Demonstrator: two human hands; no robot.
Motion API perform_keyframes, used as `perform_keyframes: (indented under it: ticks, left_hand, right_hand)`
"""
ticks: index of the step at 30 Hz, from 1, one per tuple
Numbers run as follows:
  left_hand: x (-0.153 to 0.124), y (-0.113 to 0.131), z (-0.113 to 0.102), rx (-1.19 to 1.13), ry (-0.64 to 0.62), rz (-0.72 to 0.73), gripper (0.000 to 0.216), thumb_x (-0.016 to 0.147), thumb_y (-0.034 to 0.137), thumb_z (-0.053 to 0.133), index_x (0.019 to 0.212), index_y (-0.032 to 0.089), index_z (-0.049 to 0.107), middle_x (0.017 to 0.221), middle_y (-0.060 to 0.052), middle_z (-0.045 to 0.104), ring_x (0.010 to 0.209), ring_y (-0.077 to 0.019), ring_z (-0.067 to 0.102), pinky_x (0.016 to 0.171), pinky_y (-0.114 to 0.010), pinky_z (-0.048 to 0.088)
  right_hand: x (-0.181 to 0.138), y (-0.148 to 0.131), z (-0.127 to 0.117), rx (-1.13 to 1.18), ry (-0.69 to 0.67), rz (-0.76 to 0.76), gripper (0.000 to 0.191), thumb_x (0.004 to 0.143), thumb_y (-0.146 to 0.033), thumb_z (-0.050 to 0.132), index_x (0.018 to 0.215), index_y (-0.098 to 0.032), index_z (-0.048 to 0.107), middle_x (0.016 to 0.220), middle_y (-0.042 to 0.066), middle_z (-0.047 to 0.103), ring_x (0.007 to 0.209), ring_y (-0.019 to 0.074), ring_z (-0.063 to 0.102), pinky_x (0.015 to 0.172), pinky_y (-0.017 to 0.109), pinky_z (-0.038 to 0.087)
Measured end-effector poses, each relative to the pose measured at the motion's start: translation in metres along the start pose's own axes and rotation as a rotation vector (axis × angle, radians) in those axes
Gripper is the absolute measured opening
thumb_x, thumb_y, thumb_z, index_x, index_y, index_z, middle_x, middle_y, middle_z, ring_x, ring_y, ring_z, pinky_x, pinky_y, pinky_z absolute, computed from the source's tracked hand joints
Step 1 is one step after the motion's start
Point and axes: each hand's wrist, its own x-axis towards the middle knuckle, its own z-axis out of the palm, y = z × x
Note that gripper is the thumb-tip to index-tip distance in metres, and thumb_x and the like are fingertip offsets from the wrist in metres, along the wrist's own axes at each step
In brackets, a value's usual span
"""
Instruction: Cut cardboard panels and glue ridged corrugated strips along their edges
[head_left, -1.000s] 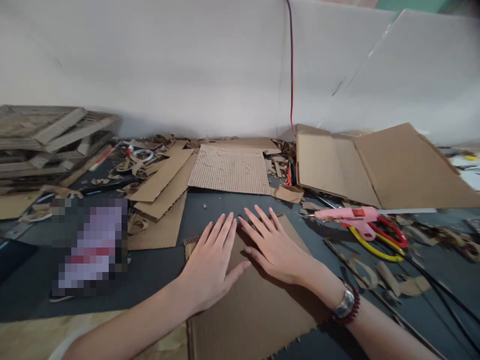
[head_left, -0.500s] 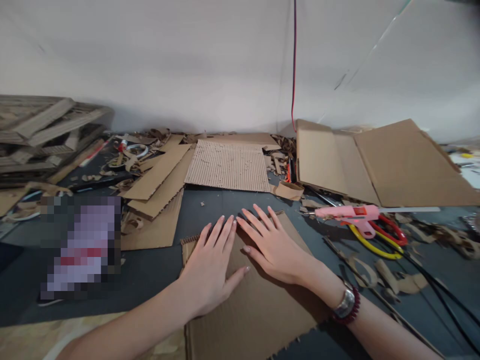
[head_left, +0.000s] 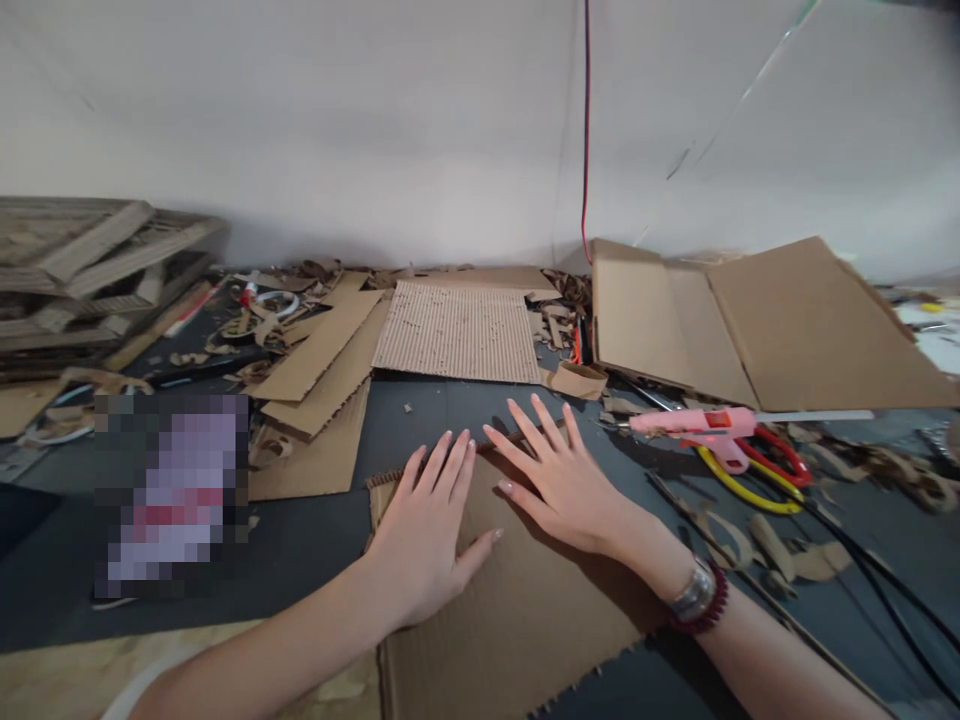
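- While the left hand lies over a brown cardboard sheet near the front edge of a dark counter, the right hand is beside it over the same sheet, the two apart.
- Left fingers: straight, nearly together, thumb stretched out sideways; they grip nothing.
- Right fingers: straight and fanned apart, tips reaching past the sheet's far edge, holding nothing; whether the palm presses down I cannot tell.
- On the right wrist: a silver band and a dark red coil.
- Towards the counter's right edge: a pink glue gun, with red and yellow handles just beside it.
- Along the back edge: a ridged sheet in the middle, folded cardboard to the right, stacked cardboard frames at the back left corner.
- Towards the left edge: a pixelated object, its details hidden.
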Motion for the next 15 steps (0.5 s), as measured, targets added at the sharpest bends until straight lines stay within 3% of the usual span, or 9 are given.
perform_keyframes:
  ticks: [10,15]
  left_hand:
    - [0.0002,0.0002,-0.0017,0.011,-0.001,0.007,0.073,0.083,0.055,0.025,0.134,0.004,0.026,0.142,-0.014,0.021,0.129,-0.0313,0.02,0.102,-0.048,0.019]
    - [-0.0053,0.0034,0.0013,0.061,0.117,-0.085,0.074,0.08,0.056,0.031,0.136,0.007,0.025,0.144,-0.012,0.018,0.13,-0.037,0.012,0.1,-0.061,0.006]
  right_hand:
    - [0.0003,0.002,0.0031,0.012,-0.034,0.016,0.049,0.088,-0.047,0.027,0.135,-0.032,0.025,0.144,0.008,0.02,0.131,0.0328,0.007,0.101,0.057,0.016]
    - [0.0004,0.0023,0.0041,0.013,-0.022,0.012,0.049,0.088,-0.047,0.027,0.134,-0.03,0.028,0.143,0.008,0.021,0.131,0.0328,0.008,0.1,0.058,0.016]
